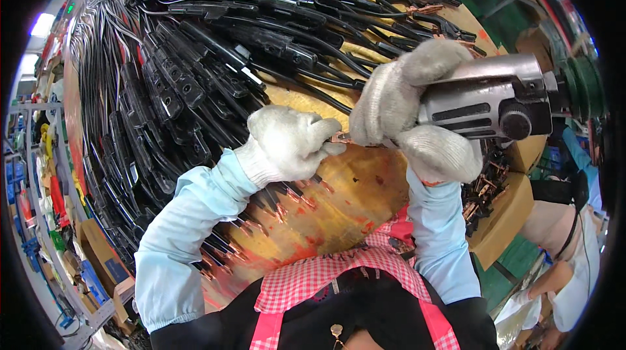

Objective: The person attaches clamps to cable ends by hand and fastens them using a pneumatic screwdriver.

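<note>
My left hand (290, 140), in a white knit glove, pinches a small copper-coloured piece (340, 137) between thumb and forefinger. My right hand (386, 99), gloved alike, is wrapped around a silver-grey power tool (473, 110) lying nearly level, its slotted body to the right. The tool's thin tip meets the copper piece between the two hands. What the rest of my left palm covers is hidden. To the left and beyond lies a thick heap of black cables with black moulded handles (173, 86). Copper ends (306, 200) stick out below my left wrist.
A brown worktable (355, 183) with red smears lies under my hands. On the right, a cardboard box (505, 223) holds loose copper and black parts (484, 193). Another person (574, 245) sits at the lower right. Shelving (32, 154) with coloured goods stands at far left.
</note>
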Demonstrator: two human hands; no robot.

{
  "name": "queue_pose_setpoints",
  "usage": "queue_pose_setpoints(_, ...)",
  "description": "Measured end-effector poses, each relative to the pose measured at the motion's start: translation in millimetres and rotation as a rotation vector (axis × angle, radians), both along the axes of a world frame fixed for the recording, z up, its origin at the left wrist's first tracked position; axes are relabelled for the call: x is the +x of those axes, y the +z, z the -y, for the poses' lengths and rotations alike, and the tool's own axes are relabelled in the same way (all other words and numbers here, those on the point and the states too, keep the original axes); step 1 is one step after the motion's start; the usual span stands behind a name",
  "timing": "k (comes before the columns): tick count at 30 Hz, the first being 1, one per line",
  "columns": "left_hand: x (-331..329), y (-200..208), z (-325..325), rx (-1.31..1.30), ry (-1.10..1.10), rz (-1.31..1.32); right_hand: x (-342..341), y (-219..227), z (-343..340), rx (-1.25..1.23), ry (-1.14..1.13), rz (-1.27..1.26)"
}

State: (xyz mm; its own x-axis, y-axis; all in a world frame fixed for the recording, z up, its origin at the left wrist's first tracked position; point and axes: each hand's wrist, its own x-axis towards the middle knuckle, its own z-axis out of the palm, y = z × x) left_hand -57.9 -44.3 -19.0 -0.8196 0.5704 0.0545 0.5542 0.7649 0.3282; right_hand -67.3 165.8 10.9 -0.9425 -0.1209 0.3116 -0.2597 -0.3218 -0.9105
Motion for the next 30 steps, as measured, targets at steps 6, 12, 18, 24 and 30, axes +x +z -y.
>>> queue_pose_setpoints(6,-1.3,2.7,1.4,-0.049,0.007,0.051,16.9,-6.8,-4.9,0.116,0.032,-0.011)
queue_pose_setpoints(12,0.2,0.8,-0.3,-0.024,0.038,0.064,32.4,-7.9,-8.5,0.193,0.028,-0.019)
queue_pose_setpoints(18,3.0,3.8,-5.2,-0.046,0.08,0.036,30.9,-7.8,-8.5,0.223,0.039,-0.026)
queue_pose_setpoints(24,6.4,1.7,-7.2,-0.035,0.109,0.037,31.0,-5.8,-5.7,0.234,0.044,-0.025)
queue_pose_setpoints(30,9.3,5.8,-5.8,-0.009,0.13,0.036,35.5,-6.0,-2.0,0.246,0.038,-0.022)
